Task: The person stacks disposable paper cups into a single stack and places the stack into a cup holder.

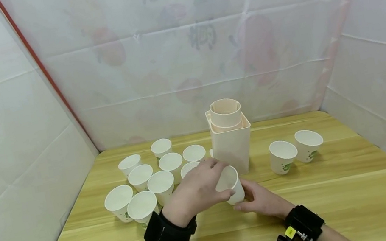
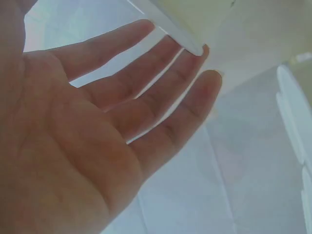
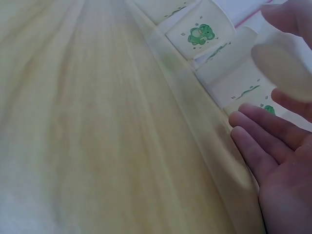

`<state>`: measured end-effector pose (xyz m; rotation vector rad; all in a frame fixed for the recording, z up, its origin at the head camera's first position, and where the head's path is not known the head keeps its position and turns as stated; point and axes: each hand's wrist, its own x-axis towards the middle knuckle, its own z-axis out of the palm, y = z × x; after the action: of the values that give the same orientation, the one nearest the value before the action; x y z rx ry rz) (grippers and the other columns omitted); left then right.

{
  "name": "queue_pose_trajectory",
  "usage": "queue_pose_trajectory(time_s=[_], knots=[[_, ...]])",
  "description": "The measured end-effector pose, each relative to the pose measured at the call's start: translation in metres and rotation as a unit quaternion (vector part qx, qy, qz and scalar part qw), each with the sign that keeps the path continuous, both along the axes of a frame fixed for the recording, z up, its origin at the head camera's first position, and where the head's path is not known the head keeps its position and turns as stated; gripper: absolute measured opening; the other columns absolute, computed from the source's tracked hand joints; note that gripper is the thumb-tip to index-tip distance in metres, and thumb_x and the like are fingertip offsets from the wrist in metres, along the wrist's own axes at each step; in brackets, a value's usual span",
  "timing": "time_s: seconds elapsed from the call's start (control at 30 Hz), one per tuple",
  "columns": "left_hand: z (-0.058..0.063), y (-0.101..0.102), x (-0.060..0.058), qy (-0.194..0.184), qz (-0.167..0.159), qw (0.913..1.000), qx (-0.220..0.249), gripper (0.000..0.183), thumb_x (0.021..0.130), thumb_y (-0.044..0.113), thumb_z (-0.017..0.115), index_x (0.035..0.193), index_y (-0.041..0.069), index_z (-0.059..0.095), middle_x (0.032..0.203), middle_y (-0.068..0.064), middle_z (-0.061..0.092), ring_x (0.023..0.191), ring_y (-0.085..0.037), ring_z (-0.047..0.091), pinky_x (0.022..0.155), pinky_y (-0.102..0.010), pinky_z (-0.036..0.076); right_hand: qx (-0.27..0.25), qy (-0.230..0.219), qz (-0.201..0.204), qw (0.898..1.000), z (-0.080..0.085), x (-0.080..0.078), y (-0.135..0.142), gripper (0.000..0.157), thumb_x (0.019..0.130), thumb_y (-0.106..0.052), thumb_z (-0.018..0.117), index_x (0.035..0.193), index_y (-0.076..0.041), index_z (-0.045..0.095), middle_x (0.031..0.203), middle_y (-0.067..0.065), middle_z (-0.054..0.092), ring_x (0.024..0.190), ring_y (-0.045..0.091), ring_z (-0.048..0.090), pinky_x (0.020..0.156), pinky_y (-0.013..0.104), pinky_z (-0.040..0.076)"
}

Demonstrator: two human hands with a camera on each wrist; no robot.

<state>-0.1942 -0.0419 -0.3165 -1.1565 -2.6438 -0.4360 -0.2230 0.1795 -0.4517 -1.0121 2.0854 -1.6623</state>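
item under inspection: one white paper cup [image 1: 233, 189], positioned in front of the cream container [image 1: 232, 150], between the two hands. the cup is tilted and raised off the wooden table [image 1: 214, 239]; its round base shows in the right wrist view.

left hand [image 1: 198, 186]: grasping this cup, thumb across the near side, fingers behind. in the left wrist view the fingers are extended and spread slightly, with a white rim at the fingertips.

right hand [image 1: 263, 200]: grasping the same cup low on its right side between thumb and forefinger; the remaining three fingers are extended close together. firmness of either hold cannot be determined.

container: upright, square-sided, with a round cylinder [image 1: 226, 114] protruding from its top.

left side of table: a loose group of white cups [image 1: 118, 200], nine plainly visible, all mouth up, some partly overlapped in view. a further sliver of white shows beside the container, mostly hidden.

right side: two cups [image 1: 283, 158], mouth up, near each other, bearing green printing.

each wrist carries a black band [image 1: 170, 234]. white sheeting [image 1: 175, 63] with faint markings stands behind the table.
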Motion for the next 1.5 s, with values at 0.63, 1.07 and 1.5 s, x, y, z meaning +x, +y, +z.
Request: queue_pose_trajectory(time_s=[0.63, 1.07, 1.5], knots=[[-0.031, 0.023, -0.008, 0.008, -0.063, 0.9979, -0.012, 0.051, 0.071, 0.039, 0.077, 0.105, 0.009, 0.054, 0.095, 0.003, 0.051, 0.083, -0.006, 0.046, 0.068, -0.016, 0.043, 0.009, 0.003, -0.048, 0.999, 0.028, 0.02, -0.008, 0.048, 0.084, -0.01, 0.064, 0.125, -0.009, 0.039, 0.113, 0.016, 0.052, 0.097, 0.028, 0.053, 0.078, 0.038, 0.049], [-0.024, 0.01, -0.018, -0.025, 0.004, 0.9995, 0.018, 0.054, 0.082, 0.05, 0.063, 0.113, 0.009, 0.05, 0.098, -0.002, 0.055, 0.084, -0.013, 0.052, 0.069, -0.027, 0.047, 0.028, -0.009, -0.071, 0.997, 0.016, 0.013, -0.006, 0.057, 0.08, -0.012, 0.07, 0.128, -0.01, 0.039, 0.117, 0.012, 0.053, 0.104, 0.025, 0.052, 0.087, 0.035, 0.045], [-0.022, -0.022, -0.037, 0.029, 0.189, 0.9802, 0.052, 0.05, 0.086, 0.042, 0.062, 0.118, 0.004, 0.054, 0.113, -0.013, 0.057, 0.101, -0.029, 0.052, 0.081, -0.045, 0.046, 0.035, -0.007, -0.097, 0.995, 0.0, 0.007, -0.003, 0.063, 0.077, -0.019, 0.074, 0.13, -0.015, 0.039, 0.12, 0.009, 0.051, 0.109, 0.021, 0.048, 0.093, 0.036, 0.04]])
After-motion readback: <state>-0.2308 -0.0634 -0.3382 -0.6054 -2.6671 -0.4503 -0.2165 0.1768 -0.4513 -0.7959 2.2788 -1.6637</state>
